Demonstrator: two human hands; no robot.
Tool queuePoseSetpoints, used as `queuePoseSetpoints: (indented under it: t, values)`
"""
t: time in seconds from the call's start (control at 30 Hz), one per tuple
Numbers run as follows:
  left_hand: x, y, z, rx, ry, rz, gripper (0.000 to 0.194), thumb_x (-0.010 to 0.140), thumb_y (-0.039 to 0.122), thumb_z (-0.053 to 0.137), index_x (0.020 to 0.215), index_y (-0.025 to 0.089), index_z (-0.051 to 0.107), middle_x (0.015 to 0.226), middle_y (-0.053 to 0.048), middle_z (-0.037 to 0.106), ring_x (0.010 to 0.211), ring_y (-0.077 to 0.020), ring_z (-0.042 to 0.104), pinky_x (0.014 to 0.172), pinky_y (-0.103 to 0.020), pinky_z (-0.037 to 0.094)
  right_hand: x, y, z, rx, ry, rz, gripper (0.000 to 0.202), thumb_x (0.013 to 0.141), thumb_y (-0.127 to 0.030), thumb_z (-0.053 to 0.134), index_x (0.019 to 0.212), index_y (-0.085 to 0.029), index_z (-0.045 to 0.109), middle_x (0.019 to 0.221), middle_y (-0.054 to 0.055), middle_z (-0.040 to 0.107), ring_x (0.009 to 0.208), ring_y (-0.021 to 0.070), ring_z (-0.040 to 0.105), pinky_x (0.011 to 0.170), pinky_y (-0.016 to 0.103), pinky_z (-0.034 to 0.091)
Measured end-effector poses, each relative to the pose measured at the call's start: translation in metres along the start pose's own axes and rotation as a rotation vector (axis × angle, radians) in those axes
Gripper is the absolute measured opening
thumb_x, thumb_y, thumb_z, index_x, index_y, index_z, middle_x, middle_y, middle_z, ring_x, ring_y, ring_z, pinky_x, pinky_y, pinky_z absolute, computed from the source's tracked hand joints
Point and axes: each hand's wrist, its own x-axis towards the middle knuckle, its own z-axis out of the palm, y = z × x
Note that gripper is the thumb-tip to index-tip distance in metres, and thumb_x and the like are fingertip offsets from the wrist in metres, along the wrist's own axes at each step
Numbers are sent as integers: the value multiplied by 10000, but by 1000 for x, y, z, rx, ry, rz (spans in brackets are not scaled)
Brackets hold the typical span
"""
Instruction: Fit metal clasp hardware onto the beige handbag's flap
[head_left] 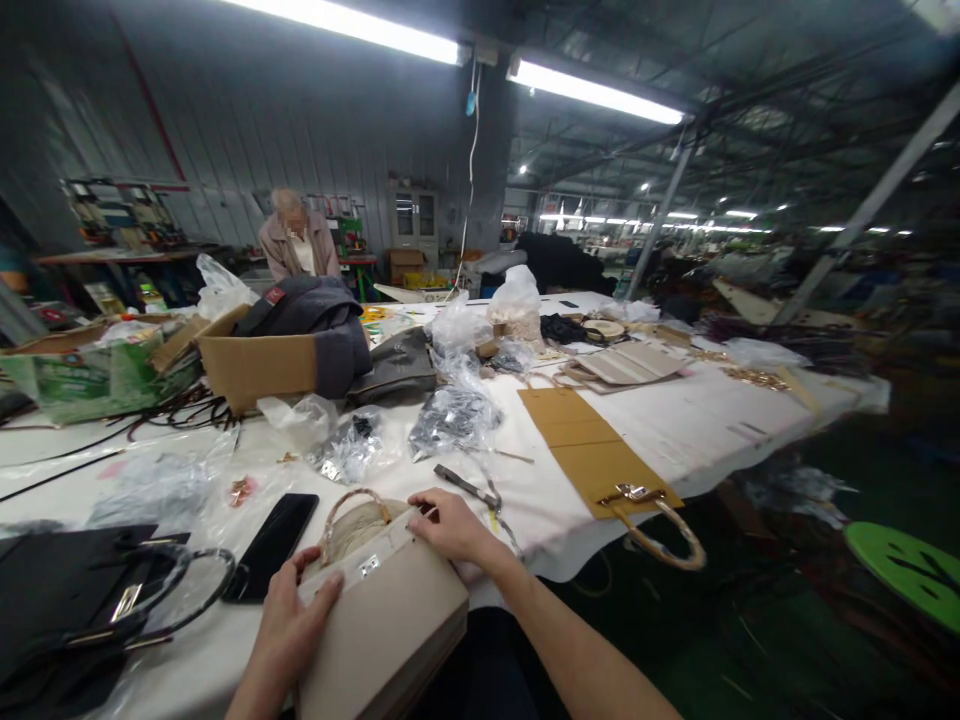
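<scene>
A beige handbag (390, 620) leans at the front edge of the table, close to my body. My left hand (296, 610) is closed on its upper left edge, thumb on the front panel and fingers behind. At the upper right edge, my right hand (442, 525) pinches the rim. Between my hands sits a small silver metal fitting (368, 567) on the bag's top strip. Behind it rises a curved, wrapped handle (330, 515). A black phone (274, 545) lies left of the bag, and a hammer (465, 487) lies beyond my right hand.
To the left is a black handbag (67, 600) with looped handles. A mustard panel (585, 440) with a handle overhangs the right edge. Plastic bags (454, 420), a cardboard box (259, 365) and beige panels (630, 362) lie farther back. A green stool (911, 570) stands right; a person (300, 240) stands behind.
</scene>
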Motion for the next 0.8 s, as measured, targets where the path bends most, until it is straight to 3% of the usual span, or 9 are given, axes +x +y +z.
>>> queuePoseSetpoints:
  t: [0.1, 0.17, 0.23, 0.3, 0.47, 0.8]
  values:
    - [3, 0, 0, 11, 1, -17, 927, 626, 787, 627, 1302, 153, 612, 1405, -249, 659, 1430, -490, 578, 1275, -671, 418, 38, 2, -40, -116, 161, -60, 284, 1022, -346, 706, 1229, -196, 828, 1223, 99, 816, 1071, 253, 762, 950, 371, 625]
    - [4, 2, 0, 13, 1, -12, 931, 610, 785, 628, 1286, 146, 618, 1395, -258, 663, 1415, -493, 585, 1273, -667, 420, 73, 6, -69, -288, 284, -63, 289, 1069, -244, 588, 1193, -175, 839, 1240, 132, 810, 1145, 265, 734, 1057, 401, 578]
    - [3, 5, 0, 9, -2, -2, 930, 607, 784, 618, 1277, 140, 621, 1387, -264, 666, 1403, -491, 588, 1273, -665, 419, 106, 13, -92, -368, 256, -54, 276, 1002, -138, 612, 1110, -158, 865, 1219, 158, 811, 1161, 289, 718, 1117, 423, 533]
    - [2, 6, 0, 4, 0, -5, 931, 610, 785, 612, 1279, 138, 624, 1377, -263, 669, 1399, -487, 589, 1272, -665, 420, 132, 22, -103, -414, 137, -61, 265, 902, -71, 668, 1008, -173, 888, 1128, 131, 828, 1088, 281, 732, 1076, 381, 536]
    - [4, -4, 3, -12, 31, -13, 921, 608, 781, 640, 1284, 157, 629, 1385, -247, 673, 1413, -476, 604, 1282, -654, 429, 152, 46, -99, -526, -96, -88, 328, 736, -15, 728, 906, -224, 915, 950, 67, 828, 896, 247, 728, 888, 292, 531]
    - [6, -10, 2, 15, 14, -13, 871, 647, 765, 646, 1291, 179, 629, 1404, -231, 679, 1438, -490, 603, 1279, -660, 443, 143, 60, -92, -543, -41, -43, 254, 832, -86, 747, 917, -266, 905, 1105, 54, 847, 1055, 254, 747, 899, 280, 512]
